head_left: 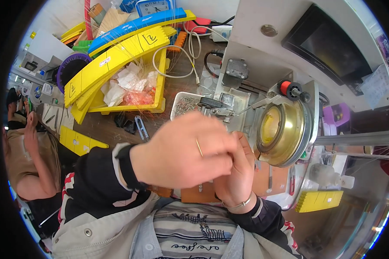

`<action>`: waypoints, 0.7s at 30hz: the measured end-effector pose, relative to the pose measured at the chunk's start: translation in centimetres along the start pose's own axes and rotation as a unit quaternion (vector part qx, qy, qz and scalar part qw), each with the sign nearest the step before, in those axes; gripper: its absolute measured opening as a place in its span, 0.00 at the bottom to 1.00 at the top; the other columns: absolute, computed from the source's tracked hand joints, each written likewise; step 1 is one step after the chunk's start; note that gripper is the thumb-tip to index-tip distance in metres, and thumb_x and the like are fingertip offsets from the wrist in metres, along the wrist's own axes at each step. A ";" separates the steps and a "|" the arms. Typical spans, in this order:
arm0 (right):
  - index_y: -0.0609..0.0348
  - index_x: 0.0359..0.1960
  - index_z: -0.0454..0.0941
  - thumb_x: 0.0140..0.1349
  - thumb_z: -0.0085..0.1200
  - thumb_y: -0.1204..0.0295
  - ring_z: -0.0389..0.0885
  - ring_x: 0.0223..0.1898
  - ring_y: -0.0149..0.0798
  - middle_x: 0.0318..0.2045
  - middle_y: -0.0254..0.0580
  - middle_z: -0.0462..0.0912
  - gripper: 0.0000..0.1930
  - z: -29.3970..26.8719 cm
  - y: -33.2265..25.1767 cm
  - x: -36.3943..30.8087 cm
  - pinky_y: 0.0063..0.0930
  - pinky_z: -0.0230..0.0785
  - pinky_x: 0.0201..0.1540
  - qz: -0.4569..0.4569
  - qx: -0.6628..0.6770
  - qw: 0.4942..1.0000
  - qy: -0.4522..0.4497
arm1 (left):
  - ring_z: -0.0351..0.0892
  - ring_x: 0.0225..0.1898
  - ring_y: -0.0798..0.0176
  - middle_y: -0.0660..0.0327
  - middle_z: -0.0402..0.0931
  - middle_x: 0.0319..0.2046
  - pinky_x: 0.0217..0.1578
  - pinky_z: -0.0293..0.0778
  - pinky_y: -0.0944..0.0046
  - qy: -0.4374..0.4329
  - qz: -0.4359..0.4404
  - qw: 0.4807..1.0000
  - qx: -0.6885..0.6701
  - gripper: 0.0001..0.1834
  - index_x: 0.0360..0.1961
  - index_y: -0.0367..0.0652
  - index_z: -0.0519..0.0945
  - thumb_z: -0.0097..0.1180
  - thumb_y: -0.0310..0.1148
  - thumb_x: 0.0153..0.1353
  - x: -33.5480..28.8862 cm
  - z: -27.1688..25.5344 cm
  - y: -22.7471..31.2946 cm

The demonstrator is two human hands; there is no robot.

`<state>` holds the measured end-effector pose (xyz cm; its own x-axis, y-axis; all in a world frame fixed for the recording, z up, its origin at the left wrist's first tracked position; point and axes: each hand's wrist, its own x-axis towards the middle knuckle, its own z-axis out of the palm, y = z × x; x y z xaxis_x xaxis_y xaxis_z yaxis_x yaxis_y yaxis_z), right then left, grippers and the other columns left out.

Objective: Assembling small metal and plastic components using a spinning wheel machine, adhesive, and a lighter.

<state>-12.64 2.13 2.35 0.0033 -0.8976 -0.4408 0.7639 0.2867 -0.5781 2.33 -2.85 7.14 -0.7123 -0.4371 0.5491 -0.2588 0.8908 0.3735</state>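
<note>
In front of the machine, my left hand (183, 151) and my right hand (237, 179) meet at the fingertips. Both look closed in a pinch, and whatever lies between the fingers is hidden or too fine to make out. A thin ring is on a left finger, and a bracelet circles the right wrist. Just beyond them stands a white tray (176, 113) of small metal pieces, partly covered by a dark clamp-like part (216, 105) of the machine. Close to my right hand is a round gold-coloured wheel (293, 134), below a spool of red thread (285, 88).
A yellow bin (161, 103) with paper scraps stands at left, notched yellow boards (121, 54) with fine strands across it. Blue snips (141, 127) lie nearby. The machine's panel and screen (326, 47) rise at right, a notched yellow board (320, 201) below. Another person (34, 159) sits far left.
</note>
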 end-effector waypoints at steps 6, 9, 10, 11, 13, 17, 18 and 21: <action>0.55 0.45 0.70 0.77 0.45 0.65 0.60 0.24 0.19 0.27 0.25 0.65 0.07 -1.4 1.3 4.0 0.17 0.52 0.24 -0.033 -0.044 0.998 0.027 | 0.79 0.45 0.50 0.56 0.81 0.41 0.47 0.74 0.57 -0.005 -0.180 0.979 -0.090 0.10 0.40 0.39 0.85 0.63 0.25 0.56 3.9 -1.0 -7.6; 0.53 0.44 0.69 0.77 0.46 0.65 0.54 0.21 0.18 0.24 0.23 0.62 0.06 0.2 0.5 5.4 0.18 0.45 0.22 -0.072 -0.032 0.995 0.066 | 0.80 0.46 0.49 0.54 0.82 0.40 0.50 0.74 0.56 -0.164 -0.111 0.973 -0.120 0.10 0.41 0.36 0.84 0.63 0.25 0.57 5.8 -0.6 -9.7; 0.52 0.42 0.69 0.76 0.47 0.65 0.53 0.20 0.17 0.22 0.21 0.61 0.06 0.7 0.4 5.8 0.18 0.44 0.22 -0.079 -0.008 0.994 0.076 | 0.80 0.46 0.49 0.53 0.82 0.38 0.50 0.74 0.56 -0.194 -0.142 0.955 -0.172 0.10 0.40 0.37 0.85 0.64 0.26 0.56 6.4 -0.5 -10.0; 0.52 0.42 0.69 0.76 0.47 0.65 0.53 0.20 0.17 0.22 0.21 0.61 0.06 1.1 0.3 6.1 0.18 0.44 0.22 -0.077 -0.008 0.994 0.076 | 0.80 0.46 0.49 0.53 0.82 0.38 0.50 0.74 0.56 -0.195 -0.144 0.955 -0.172 0.10 0.40 0.37 0.85 0.64 0.26 0.56 6.7 -0.5 -10.2; 0.51 0.42 0.69 0.76 0.47 0.65 0.53 0.20 0.17 0.23 0.21 0.61 0.06 1.5 0.1 6.5 0.18 0.45 0.21 -0.070 -0.005 0.993 0.097 | 0.80 0.44 0.48 0.54 0.82 0.36 0.49 0.74 0.56 -0.238 -0.154 0.939 -0.195 0.10 0.40 0.37 0.85 0.64 0.27 0.56 7.0 -0.3 -10.4; 0.51 0.41 0.69 0.77 0.46 0.64 0.55 0.21 0.18 0.24 0.22 0.63 0.06 0.5 0.0 5.5 0.17 0.46 0.22 -0.052 -0.004 0.997 0.051 | 0.80 0.43 0.49 0.55 0.82 0.36 0.47 0.74 0.56 -0.174 -0.125 0.968 -0.127 0.07 0.36 0.39 0.85 0.64 0.28 0.56 5.8 0.1 -9.3; 0.51 0.42 0.69 0.77 0.45 0.65 0.56 0.22 0.18 0.25 0.22 0.63 0.06 0.7 0.0 4.7 0.17 0.47 0.22 -0.018 0.023 0.998 0.059 | 0.80 0.43 0.50 0.56 0.82 0.35 0.46 0.74 0.56 -0.088 -0.121 0.988 -0.046 0.06 0.35 0.40 0.84 0.64 0.28 0.56 5.3 -0.2 -7.9; 0.51 0.42 0.71 0.76 0.46 0.65 0.59 0.24 0.19 0.26 0.23 0.65 0.06 -0.8 -0.4 2.5 0.17 0.49 0.24 0.033 0.083 0.996 0.023 | 0.81 0.42 0.54 0.62 0.81 0.37 0.42 0.74 0.56 0.106 -0.053 0.990 0.073 0.05 0.33 0.43 0.82 0.64 0.24 0.54 3.2 0.0 -5.3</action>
<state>-13.40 0.03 0.92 0.0308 -0.8615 -0.5068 0.8590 0.2820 -0.4273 1.36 -8.97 6.92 -0.5275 -0.5310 0.6632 -0.4271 0.8406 0.3332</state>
